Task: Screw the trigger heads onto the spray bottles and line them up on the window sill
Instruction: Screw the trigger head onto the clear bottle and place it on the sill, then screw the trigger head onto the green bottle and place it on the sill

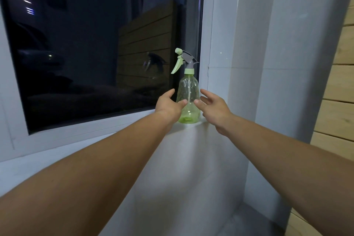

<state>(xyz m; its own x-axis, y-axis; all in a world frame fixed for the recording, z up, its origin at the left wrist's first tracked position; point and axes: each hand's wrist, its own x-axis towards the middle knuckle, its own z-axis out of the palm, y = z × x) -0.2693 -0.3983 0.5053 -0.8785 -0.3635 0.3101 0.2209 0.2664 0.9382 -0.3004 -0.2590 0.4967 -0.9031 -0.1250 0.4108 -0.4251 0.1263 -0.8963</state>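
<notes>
A clear green spray bottle [188, 90] stands upright on the white window sill [134, 120], at its right end beside the window frame. A grey and pale green trigger head [184, 59] sits on its neck, nozzle pointing left. My left hand [168, 105] is just left of the bottle's lower body, fingers spread, thumb tip near or touching the plastic. My right hand [212, 109] is just right of it, also spread. Neither hand grips the bottle. No other bottle is in view.
A dark window pane [86, 44] fills the upper left and mirrors the room. A white wall column [268, 63] rises right of the bottle. Wooden panelling [339, 92] runs along the far right. A grey floor [249, 224] shows below.
</notes>
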